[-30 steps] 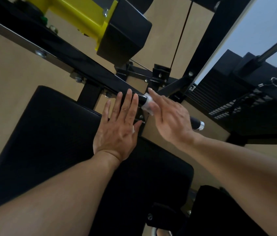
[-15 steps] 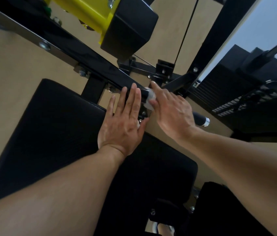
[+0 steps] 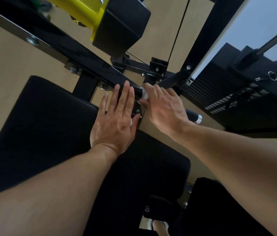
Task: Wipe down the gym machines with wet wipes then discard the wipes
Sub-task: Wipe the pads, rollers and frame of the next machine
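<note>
Left hand (image 3: 117,120) laid flat, fingers straight and together, over the black pad (image 3: 49,125), tips touching the handle bar (image 3: 137,90). Right hand (image 3: 165,106) curled, clamped on a white wipe (image 3: 144,95) (mostly hidden), pressed against that bar just beyond the left fingertips.

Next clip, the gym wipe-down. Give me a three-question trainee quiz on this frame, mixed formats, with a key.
1. True or false: the left hand lies flat with fingers extended.
2. Which hand presses the white wipe onto the black handle bar? A) left B) right C) neither
3. Fill in: the part of the machine above the hands that is not black is coloured ____.

Key: 1 true. 2 B, the right hand has it under its fingertips. 3 yellow, the yellow arm.
</note>
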